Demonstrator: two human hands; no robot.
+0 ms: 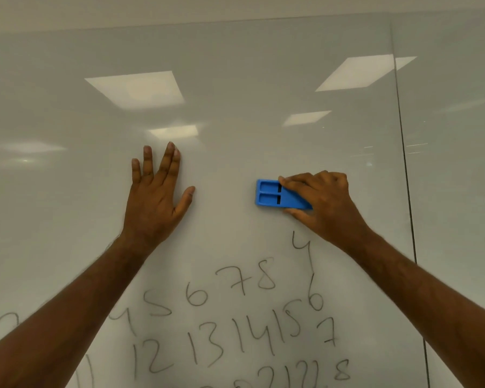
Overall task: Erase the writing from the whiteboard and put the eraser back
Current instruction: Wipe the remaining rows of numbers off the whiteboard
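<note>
A glossy whiteboard (235, 79) fills the view. Its upper part is blank; rows of handwritten grey numbers (235, 331) cover the lower middle. My right hand (322, 203) grips a blue rectangular eraser (269, 196) by its right end and holds it flat against the board, above the numbers. The eraser's left half shows two recessed panels. My left hand (154, 197) lies flat on the board with its fingers spread, to the left of the eraser and apart from it.
A dark vertical seam (403, 163) at the right marks the board's edge, with another pale panel (459, 191) beyond it. Ceiling lights (135, 89) reflect in the board's upper half.
</note>
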